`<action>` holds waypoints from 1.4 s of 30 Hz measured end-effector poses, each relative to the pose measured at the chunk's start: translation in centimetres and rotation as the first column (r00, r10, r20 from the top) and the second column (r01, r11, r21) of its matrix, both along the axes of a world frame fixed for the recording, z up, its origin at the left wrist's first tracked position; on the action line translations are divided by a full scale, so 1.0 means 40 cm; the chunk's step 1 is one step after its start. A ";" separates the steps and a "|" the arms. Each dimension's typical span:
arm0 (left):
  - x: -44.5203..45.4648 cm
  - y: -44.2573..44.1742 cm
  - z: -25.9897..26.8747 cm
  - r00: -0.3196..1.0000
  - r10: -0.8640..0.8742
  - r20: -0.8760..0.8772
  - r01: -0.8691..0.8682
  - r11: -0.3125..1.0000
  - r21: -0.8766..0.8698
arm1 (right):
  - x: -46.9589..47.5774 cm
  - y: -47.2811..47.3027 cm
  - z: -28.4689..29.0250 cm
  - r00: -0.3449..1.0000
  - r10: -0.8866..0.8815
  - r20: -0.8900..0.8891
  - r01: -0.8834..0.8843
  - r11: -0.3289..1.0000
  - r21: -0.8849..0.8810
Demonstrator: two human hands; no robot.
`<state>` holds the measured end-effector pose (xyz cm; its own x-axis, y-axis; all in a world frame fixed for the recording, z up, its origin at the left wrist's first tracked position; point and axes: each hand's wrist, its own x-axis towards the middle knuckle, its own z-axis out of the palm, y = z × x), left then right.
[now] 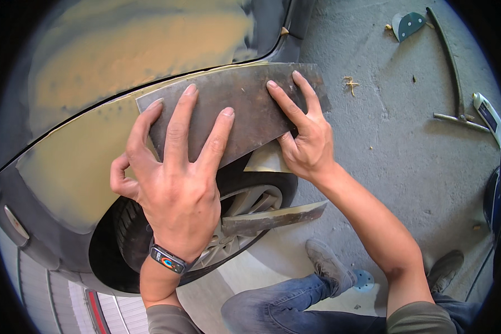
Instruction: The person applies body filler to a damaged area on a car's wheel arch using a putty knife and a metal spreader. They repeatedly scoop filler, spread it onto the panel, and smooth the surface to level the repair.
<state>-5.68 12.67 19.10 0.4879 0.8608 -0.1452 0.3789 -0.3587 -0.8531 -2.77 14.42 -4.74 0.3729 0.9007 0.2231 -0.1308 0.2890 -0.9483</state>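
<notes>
A dark, thin, stiff sheet (250,121), apparently metal, lies against the car's fender (79,167) over the wheel arch. My left hand (179,196) holds it from the near side, three fingers spread over its face, the little finger curled outside and the thumb hidden. At the right end, my right hand (307,142) grips the lower edge, two fingers on the face and the thumb near the edge. Tan filler coats the fender and the body panel (142,54) above the dark seam. Below the sheet shows a pale, yellow-edged piece (269,158).
A narrow putty-edged plate (275,219) crosses in front of the wheel (254,200). On the concrete floor (384,167) are a T-shaped tool (453,67), a white bottle (490,117), a folded green sanding disc (410,26) and another disc (363,280) beside my shoe (327,263).
</notes>
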 end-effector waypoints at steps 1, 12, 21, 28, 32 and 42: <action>-0.005 -0.004 -0.001 1.000 0.005 0.004 -0.005 1.000 0.000 | -0.005 -0.006 -0.001 1.000 0.014 -0.001 -0.014 1.000 -0.013; -0.113 -0.096 0.005 0.999 0.026 -0.029 -0.029 0.995 -0.091 | -0.120 -0.126 -0.010 0.993 0.080 -0.085 -0.086 0.994 -0.070; -0.085 -0.135 -0.009 0.998 0.026 0.059 -0.020 0.994 -0.107 | -0.077 -0.162 -0.018 0.999 0.043 -0.019 -0.045 0.997 -0.064; 0.002 -0.044 -0.002 0.997 0.013 0.078 -0.013 1.000 0.001 | 0.011 -0.036 -0.003 0.999 -0.044 0.023 0.044 0.999 0.007; 0.020 -0.018 0.005 0.997 0.009 0.075 -0.011 1.000 0.018 | 0.025 -0.008 0.009 1.000 -0.028 0.014 0.028 1.000 0.015; 0.004 0.003 0.001 0.998 -0.016 0.058 0.016 1.000 0.009 | 0.000 -0.001 0.004 0.999 -0.049 -0.011 0.049 0.999 0.014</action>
<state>-5.52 12.79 19.16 0.5089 0.8539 -0.1090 0.4221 -0.3579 -0.8329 -2.78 14.38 -4.58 0.4191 0.8779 0.2316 -0.1259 0.3088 -0.9428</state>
